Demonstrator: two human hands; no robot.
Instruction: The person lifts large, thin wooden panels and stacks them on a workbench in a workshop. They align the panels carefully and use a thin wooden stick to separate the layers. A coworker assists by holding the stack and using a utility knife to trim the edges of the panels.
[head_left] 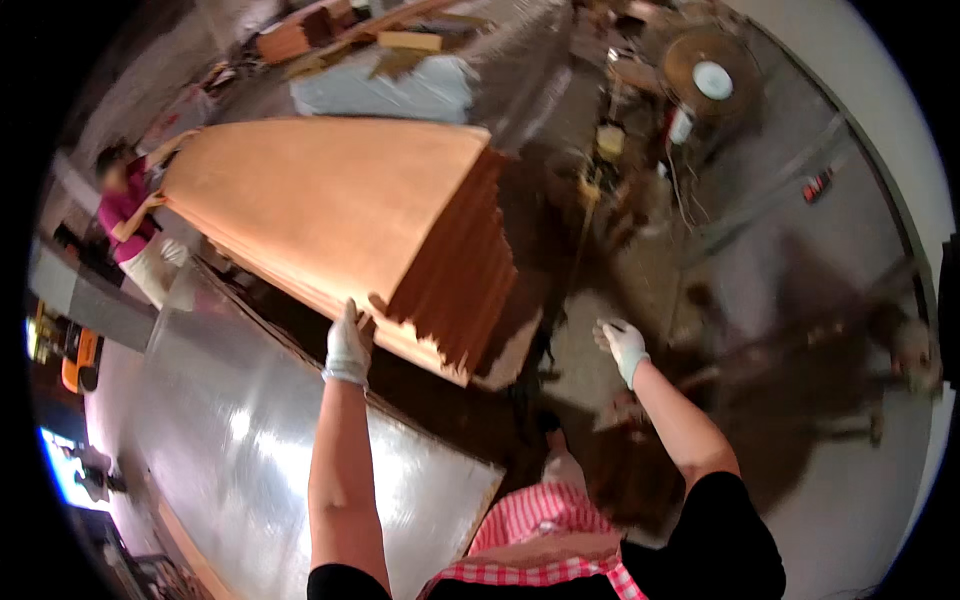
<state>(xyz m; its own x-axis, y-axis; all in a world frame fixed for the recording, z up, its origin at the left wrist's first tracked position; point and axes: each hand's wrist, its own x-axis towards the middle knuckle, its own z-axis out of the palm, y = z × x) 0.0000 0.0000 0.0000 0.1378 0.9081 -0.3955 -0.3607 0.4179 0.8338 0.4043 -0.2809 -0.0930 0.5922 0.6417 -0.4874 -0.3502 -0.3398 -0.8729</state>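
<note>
- Head view: stack of orange-brown wood sheets (330, 190) lies just beyond the shiny metal counter's (200, 400) long far edge; its ragged end is toward the counter's near right corner.
- Left hand (347, 350), white-gloved: at the stack's near long edge by the ragged end, fingers partly extended; can't tell if it grips or just touches.
- Right hand (624, 345), white-gloved: well apart from the stack, over the floor, fingers loosely bent, nothing held.
- Co-worker (130, 205), purple top: at the stack's far left end, both hands at its edge.
- Pale wrapped bundle (390, 88) behind the stack.
</note>
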